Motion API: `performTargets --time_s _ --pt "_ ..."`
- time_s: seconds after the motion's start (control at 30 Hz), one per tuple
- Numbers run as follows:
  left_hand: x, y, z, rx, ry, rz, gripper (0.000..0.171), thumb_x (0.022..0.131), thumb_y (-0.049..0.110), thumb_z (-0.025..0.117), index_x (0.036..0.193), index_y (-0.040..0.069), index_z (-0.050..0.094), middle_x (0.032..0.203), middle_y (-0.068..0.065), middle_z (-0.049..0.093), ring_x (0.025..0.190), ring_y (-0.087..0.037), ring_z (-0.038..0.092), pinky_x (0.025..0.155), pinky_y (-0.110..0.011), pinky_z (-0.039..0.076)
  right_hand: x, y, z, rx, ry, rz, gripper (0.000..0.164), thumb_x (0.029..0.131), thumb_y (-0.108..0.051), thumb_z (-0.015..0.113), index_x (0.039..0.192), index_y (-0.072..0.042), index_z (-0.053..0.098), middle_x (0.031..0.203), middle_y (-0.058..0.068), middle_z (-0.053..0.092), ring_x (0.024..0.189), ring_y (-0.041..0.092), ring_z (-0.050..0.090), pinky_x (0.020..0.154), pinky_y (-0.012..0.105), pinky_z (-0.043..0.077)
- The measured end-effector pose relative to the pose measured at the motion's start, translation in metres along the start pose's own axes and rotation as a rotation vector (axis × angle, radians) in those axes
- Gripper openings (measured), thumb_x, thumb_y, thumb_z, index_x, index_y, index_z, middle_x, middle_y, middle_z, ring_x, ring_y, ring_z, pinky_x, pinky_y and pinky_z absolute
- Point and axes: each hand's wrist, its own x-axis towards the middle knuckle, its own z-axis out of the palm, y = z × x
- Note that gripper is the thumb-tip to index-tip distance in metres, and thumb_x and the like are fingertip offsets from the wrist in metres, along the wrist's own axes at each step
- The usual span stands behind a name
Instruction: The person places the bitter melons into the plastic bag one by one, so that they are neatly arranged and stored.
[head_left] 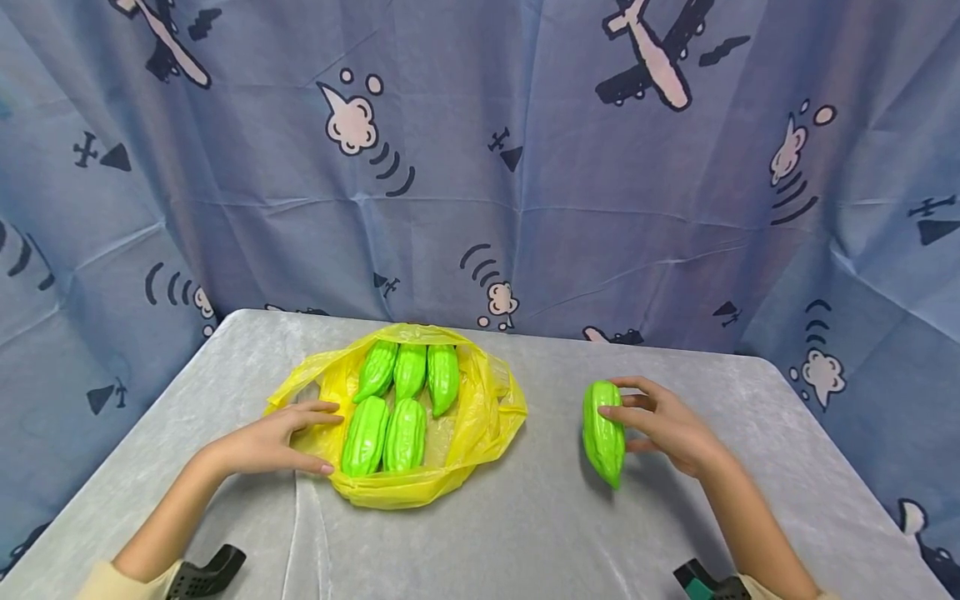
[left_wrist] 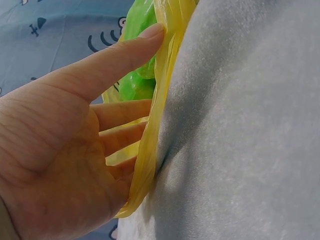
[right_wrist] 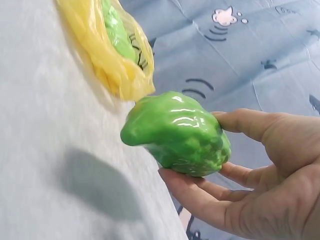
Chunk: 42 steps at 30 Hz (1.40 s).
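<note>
On the table's left half lies a yellow plastic bag (head_left: 498, 417), its mouth spread wide, with several bumpy green bitter melons (head_left: 405, 435) inside. My left hand (head_left: 281, 442) is at the left side of the bag's mouth, fingers extended and apart. In the left wrist view, its thumb (left_wrist: 120, 57) touches the bag's rim and the other fingers pass behind the yellow plastic. To the right of the bag, my right hand (head_left: 663, 425) grips another bitter melon (head_left: 602, 433) between thumb and fingers. A separate shadow shows this melon held above the table in the right wrist view.
A pale grey cloth covers the table (head_left: 525, 533). Behind it hangs a blue curtain (head_left: 450, 208) printed with planes and clouds, close to the far edge. Bare cloth lies between the bag and the held melon.
</note>
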Motion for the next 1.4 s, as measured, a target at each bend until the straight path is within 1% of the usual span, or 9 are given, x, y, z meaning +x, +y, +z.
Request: performTargets --time_s 0.17,0.47,0.77,0.9,1.2,1.4 --pt "0.001 0.001 -0.001 0.005 0.002 0.002 0.07 0.086 0.036 0.086 0.141 -0.001 0.064 0.156 -0.031 0.046 0.145 -0.062 0.034 0.112 -0.079 0.029 0.006 -0.012 0.011 0.017 -0.007 -0.026 0.076 0.104 -0.026 0.068 0.162 0.001 0.028 0.158 0.036 0.036 0.135 0.043 0.055 0.092 0.051 0.062" --pt "0.001 -0.002 0.0 -0.005 -0.001 0.008 0.071 0.086 0.035 0.086 0.141 -0.002 0.063 0.156 -0.031 0.046 0.146 -0.063 0.031 0.113 -0.08 0.027 0.015 -0.031 0.031 0.042 -0.007 -0.038 0.075 0.102 -0.023 0.071 0.161 0.0 0.032 0.156 0.034 0.038 0.132 0.043 0.057 0.091 0.051 0.063" --pt "0.001 -0.003 0.001 0.002 0.005 0.014 0.07 0.086 0.035 0.087 0.141 -0.002 0.064 0.156 -0.031 0.046 0.145 -0.063 0.033 0.113 -0.08 0.028 0.024 -0.048 0.052 0.067 -0.018 -0.04 0.072 0.1 -0.022 0.073 0.159 -0.001 0.037 0.157 0.033 0.036 0.136 0.046 0.052 0.09 0.051 0.063" --pt "0.001 -0.003 0.001 0.002 0.005 0.016 0.07 0.086 0.035 0.087 0.141 -0.002 0.063 0.156 -0.031 0.046 0.145 -0.063 0.033 0.113 -0.08 0.028 0.029 -0.053 0.061 0.08 -0.016 -0.046 0.07 0.099 -0.022 0.074 0.157 -0.002 0.041 0.155 0.032 0.041 0.134 0.045 0.055 0.089 0.05 0.063" --pt "0.0 -0.002 0.001 -0.002 0.005 0.013 0.07 0.086 0.035 0.087 0.142 -0.002 0.063 0.156 -0.03 0.046 0.146 -0.063 0.032 0.113 -0.08 0.027 0.039 -0.065 0.085 0.113 -0.031 -0.064 0.068 0.098 -0.021 0.076 0.155 -0.002 0.044 0.153 0.031 0.044 0.132 0.044 0.057 0.091 0.052 0.063" --pt "0.001 -0.002 0.001 0.002 0.002 0.01 0.07 0.086 0.035 0.087 0.142 -0.002 0.063 0.156 -0.03 0.046 0.146 -0.063 0.032 0.113 -0.08 0.028 0.046 -0.073 0.103 0.16 -0.021 -0.071 0.065 0.097 -0.018 0.076 0.153 -0.003 0.046 0.15 0.03 0.048 0.122 0.04 0.065 0.09 0.05 0.063"
